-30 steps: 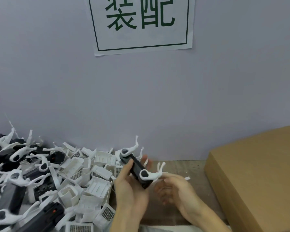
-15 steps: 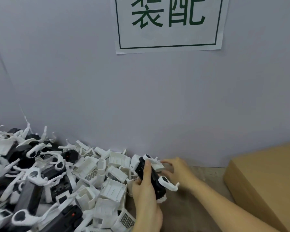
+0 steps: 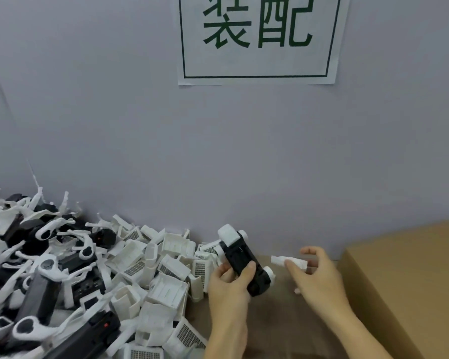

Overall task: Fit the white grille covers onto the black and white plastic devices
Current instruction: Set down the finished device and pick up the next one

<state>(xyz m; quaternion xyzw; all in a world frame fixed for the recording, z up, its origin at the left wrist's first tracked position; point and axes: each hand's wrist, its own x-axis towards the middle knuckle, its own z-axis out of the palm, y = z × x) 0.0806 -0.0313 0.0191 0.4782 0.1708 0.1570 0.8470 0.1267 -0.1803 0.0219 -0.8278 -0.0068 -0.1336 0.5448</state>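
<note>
Assembly is at the fitting stage: a black oblong plastic device with white end pieces (image 3: 244, 263) is gripped by the left hand (image 3: 228, 283), fingers curled round its middle, above the brown table (image 3: 275, 330). A small white plastic part (image 3: 289, 262), blurred, is pinched by the right hand (image 3: 314, 275), just beside the device. Alignment with the device is called for next. Loose white grille covers (image 3: 166, 288) are heaped to the left.

Black device (image 3: 245, 265) and white cover (image 3: 289, 261) in hands (image 3: 227, 281)
</note>
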